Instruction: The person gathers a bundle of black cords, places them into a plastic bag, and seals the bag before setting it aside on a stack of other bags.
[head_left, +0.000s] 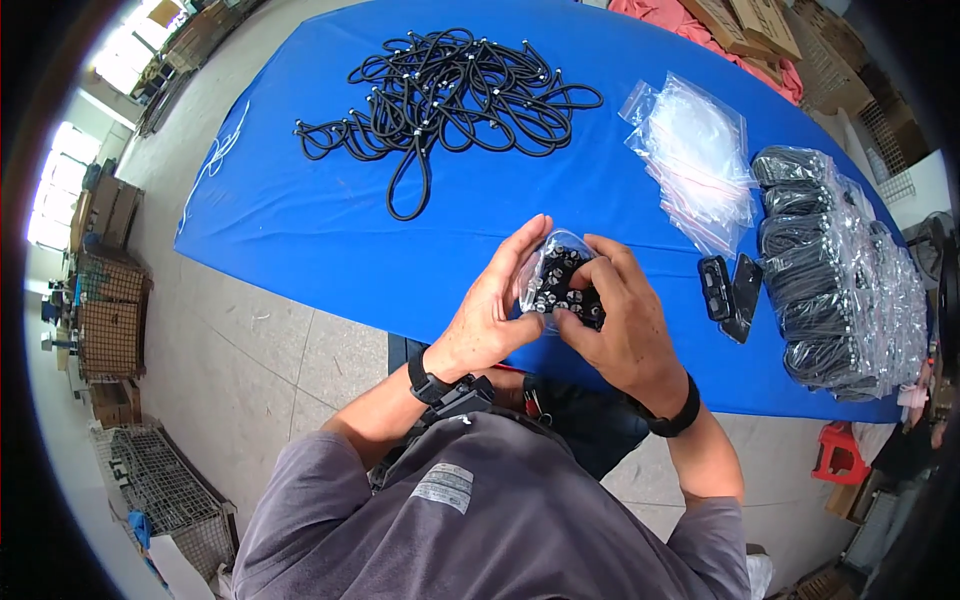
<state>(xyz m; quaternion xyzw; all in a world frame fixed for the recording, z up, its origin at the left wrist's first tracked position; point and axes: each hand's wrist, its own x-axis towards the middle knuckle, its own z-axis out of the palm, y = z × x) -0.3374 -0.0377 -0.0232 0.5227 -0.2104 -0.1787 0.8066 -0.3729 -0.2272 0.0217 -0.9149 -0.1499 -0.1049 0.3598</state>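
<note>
Close in front of me, between both hands, is a clear plastic bag filled with black pieces that show round silver ends, much like those on the cord loops. My left hand steadies the bag's left side, long fingers along it and thumb at the near edge. On the other side my right hand curls round it, with thumb and index finger pressed in at the silver ends. What lies right under those fingertips is hidden. Farther off lies a loose pile of black elastic cord loops with silver ends, one loop reaching toward me.
A blue cloth covers the table. Flat clear zip bags are stacked right of centre. Filled bags of black loops stand in a row at the right edge, beside a small black case. A red stool is on the floor.
</note>
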